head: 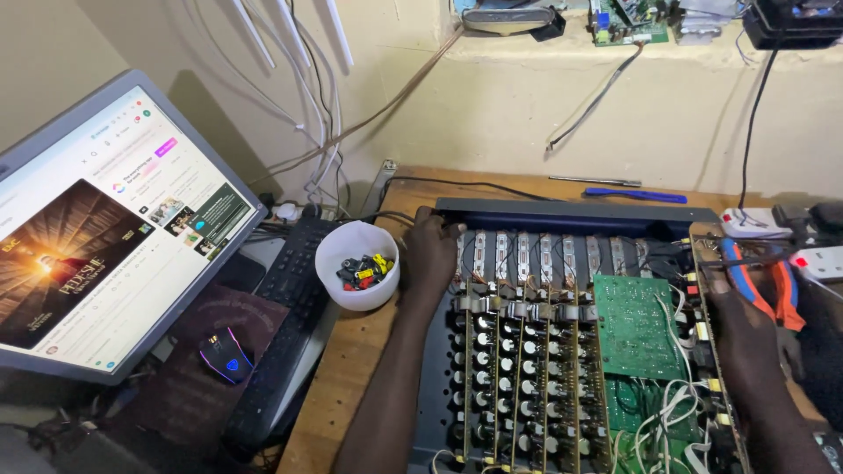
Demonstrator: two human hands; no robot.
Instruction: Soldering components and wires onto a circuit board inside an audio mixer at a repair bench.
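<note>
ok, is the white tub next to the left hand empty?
No. The white tub holds a small pile of black, yellow and red parts, and it sits on the wooden bench just beside the left hand, which rests on the opened chassis.

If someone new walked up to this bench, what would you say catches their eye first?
Most likely the opened audio mixer chassis at centre, with rows of circuit strips and a green circuit board. The left hand rests on its far left corner and the right hand on its right edge, near orange-handled pliers. To the left stand a lit monitor and a white cup of small parts.
</note>
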